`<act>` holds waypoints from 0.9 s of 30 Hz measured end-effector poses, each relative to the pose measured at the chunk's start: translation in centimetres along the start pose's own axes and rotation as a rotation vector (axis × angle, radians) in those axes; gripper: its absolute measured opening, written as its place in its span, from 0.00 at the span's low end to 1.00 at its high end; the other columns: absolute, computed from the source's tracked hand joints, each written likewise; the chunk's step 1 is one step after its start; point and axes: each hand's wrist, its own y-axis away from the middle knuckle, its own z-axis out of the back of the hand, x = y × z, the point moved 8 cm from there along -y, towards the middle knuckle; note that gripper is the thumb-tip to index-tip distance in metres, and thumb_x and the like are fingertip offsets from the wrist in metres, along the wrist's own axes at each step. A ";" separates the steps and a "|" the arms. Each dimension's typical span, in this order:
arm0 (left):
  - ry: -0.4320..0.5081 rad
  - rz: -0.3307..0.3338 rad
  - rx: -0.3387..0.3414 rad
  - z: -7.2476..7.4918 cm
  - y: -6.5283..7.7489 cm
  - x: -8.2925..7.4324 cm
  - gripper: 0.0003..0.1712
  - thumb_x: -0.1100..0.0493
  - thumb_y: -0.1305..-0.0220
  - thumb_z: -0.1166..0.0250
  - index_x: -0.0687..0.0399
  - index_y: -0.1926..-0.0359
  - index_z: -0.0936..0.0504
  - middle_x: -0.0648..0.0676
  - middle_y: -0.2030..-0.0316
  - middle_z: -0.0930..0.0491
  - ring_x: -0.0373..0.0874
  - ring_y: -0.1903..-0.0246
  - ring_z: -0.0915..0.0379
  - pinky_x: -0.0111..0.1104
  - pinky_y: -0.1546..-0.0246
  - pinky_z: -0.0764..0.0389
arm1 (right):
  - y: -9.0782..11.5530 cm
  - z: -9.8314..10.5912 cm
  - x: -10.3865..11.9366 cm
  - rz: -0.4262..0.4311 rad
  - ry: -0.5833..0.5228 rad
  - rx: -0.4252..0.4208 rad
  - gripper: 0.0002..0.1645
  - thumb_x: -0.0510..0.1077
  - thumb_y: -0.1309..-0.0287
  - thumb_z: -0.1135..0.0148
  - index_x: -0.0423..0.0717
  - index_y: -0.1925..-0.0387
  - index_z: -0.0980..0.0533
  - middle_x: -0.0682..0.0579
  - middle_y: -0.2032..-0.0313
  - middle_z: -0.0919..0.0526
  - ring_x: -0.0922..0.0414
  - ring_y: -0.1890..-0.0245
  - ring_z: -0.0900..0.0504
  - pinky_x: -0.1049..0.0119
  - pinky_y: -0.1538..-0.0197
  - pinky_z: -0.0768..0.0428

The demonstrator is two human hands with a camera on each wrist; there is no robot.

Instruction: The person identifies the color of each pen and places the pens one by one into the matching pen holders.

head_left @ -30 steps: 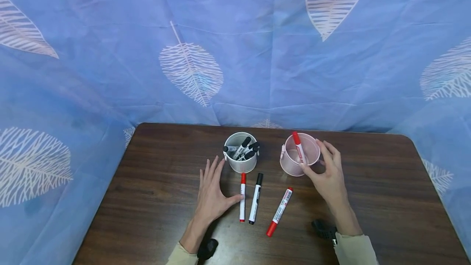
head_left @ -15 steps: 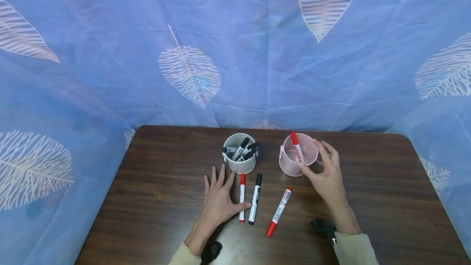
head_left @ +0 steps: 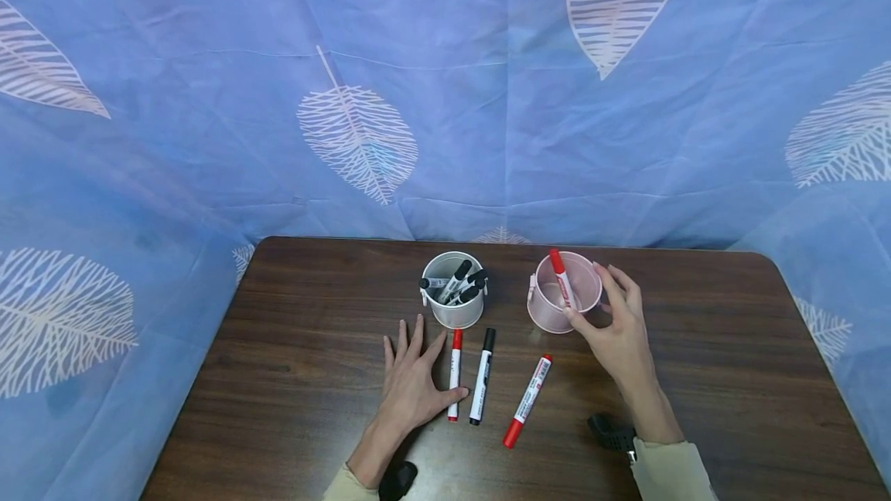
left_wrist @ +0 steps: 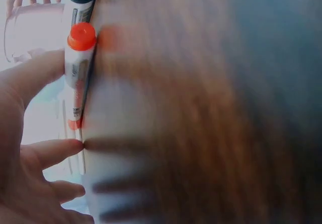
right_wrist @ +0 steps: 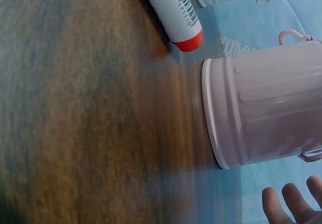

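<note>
My left hand lies spread low over the table, thumb across the lower half of a white marker with a red cap. In the left wrist view the thumb tip meets that marker's side, and the index fingertip is near its far end. My right hand stays around the right side of a pink bucket, thumb by the front rim. The right wrist view shows its fingers extended, apart from the bucket wall. A red-capped marker leans inside the bucket.
A white bucket holding several black-capped markers stands to the pink one's left. A black-capped marker and another red-capped marker lie on the wooden table. A blue leaf-patterned cloth hangs behind.
My left hand has come nearer and to the right, its thumb reaching past the red-capped marker, then drawing back left. That marker has shifted slightly left. My right hand stays still.
</note>
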 end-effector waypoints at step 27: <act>-0.002 -0.062 -0.208 2.9 0.7 0.8 0.12 0.52 0.58 0.18 0.42 0.68 0.08 0.56 0.35 0.27 0.64 0.32 0.39 0.71 0.38 0.49 | -0.1 -0.1 0.0 -0.003 -0.008 0.021 0.53 0.40 0.52 0.22 0.55 0.26 0.37 0.40 0.28 0.43 0.39 0.36 0.33 0.37 0.46 0.25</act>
